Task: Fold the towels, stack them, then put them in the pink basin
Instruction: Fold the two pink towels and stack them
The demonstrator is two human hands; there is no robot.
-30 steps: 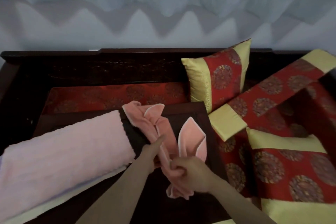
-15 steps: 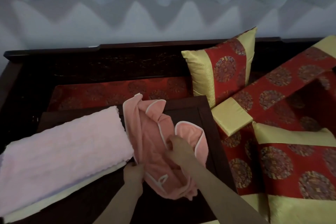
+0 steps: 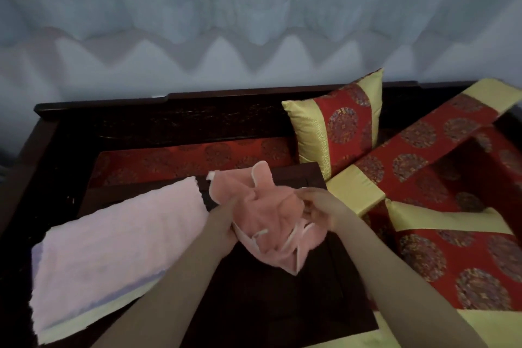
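Your hands apart, crumpled salmon towel [image 3: 268,206] bunched between them, over dark tray [image 3: 282,305]. Your left hand [image 3: 223,216] grips towel's left edge, thumb on top. Your right hand [image 3: 319,205], motion-blurred, fingers curled into towel's right edge by white trim. One corner hangs below both hands. Left of your left hand: folded pale towel [image 3: 113,240] lying on yellow towel [image 3: 84,319]. Right of your right hand: red-and-gold cushions [image 3: 336,127].

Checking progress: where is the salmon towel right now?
Head view, centre: salmon towel bunched between left hand and right hand over the table, right of the pale towel.
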